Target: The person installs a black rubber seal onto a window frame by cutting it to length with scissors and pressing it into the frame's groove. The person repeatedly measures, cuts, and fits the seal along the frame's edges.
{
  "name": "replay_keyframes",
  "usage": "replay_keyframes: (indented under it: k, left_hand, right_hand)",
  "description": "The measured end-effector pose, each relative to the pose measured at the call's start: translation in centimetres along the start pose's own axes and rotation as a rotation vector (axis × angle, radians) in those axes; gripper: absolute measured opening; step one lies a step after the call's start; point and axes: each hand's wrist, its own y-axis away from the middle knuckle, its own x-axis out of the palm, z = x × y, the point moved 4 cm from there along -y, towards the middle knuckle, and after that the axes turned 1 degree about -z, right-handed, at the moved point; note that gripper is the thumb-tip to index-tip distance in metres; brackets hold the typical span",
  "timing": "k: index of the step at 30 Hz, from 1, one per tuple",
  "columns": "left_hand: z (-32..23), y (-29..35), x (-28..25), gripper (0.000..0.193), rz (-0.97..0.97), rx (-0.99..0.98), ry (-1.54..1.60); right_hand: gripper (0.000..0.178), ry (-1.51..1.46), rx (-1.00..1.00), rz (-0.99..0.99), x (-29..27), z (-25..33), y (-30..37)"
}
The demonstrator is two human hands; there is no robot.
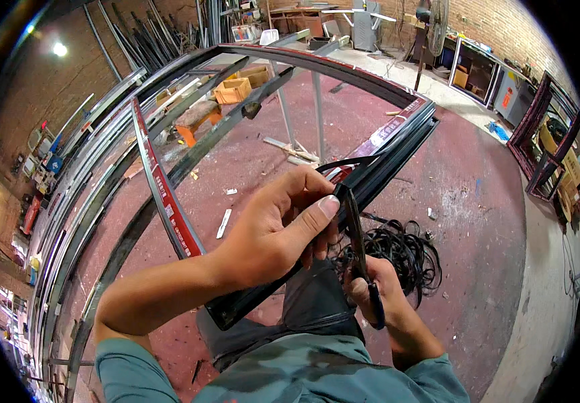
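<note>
scanning across remotely, i pass long metal profiles (pixel 105 185) at the left, then a yellow crate (pixel 232 91). my left hand (pixel 280 228) pinches a black gasket strip (pixel 347 160) at the edge of the dark metal frame (pixel 392 163) spanning my lap. the dark scissors (pixel 355 235) point up beside those fingertips, my right hand (pixel 378 282) closed round their handles; i cannot tell the blades' spread. rightward, a tangled coil (pixel 407 255) lies on the red floor (pixel 471 235).
</note>
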Motion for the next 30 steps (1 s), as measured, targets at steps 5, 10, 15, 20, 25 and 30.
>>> replay_keyframes:
  k: [5, 10, 15, 20, 25, 30]
  left_hand:
    - [-0.2, 0.1, 0.4, 0.012, 0.006, -0.020, -0.019]
    - [-0.1, 0.3, 0.3, 0.013, 0.008, -0.059, 0.003]
    - [-0.1, 0.3, 0.2, 0.012, 0.014, -0.032, -0.002]
    - [-0.1, 0.1, 0.1, 0.011, 0.023, 0.000, -0.009]
    - [-0.1, 0.2, 0.0, 0.013, 0.025, -0.005, -0.026]
    - [-0.2, 0.3, 0.2, 0.010, -0.002, -0.040, 0.024]
  right_hand:
    - [0.063, 0.068, 0.009, -0.008, -0.4, -0.6, 0.4]
    - [0.063, 0.049, -0.016, -0.011, -0.1, 0.3, 0.2]
    - [0.063, 0.070, -0.003, 0.010, -0.2, 0.3, 0.0]
    - [0.064, 0.046, 0.017, 0.022, -0.1, 0.4, -0.2]
    - [0.064, 0.040, 0.016, 0.032, 0.0, 1.2, -0.4]
    - [0.067, 0.103, 0.023, 0.084, -0.3, 0.9, -0.4]
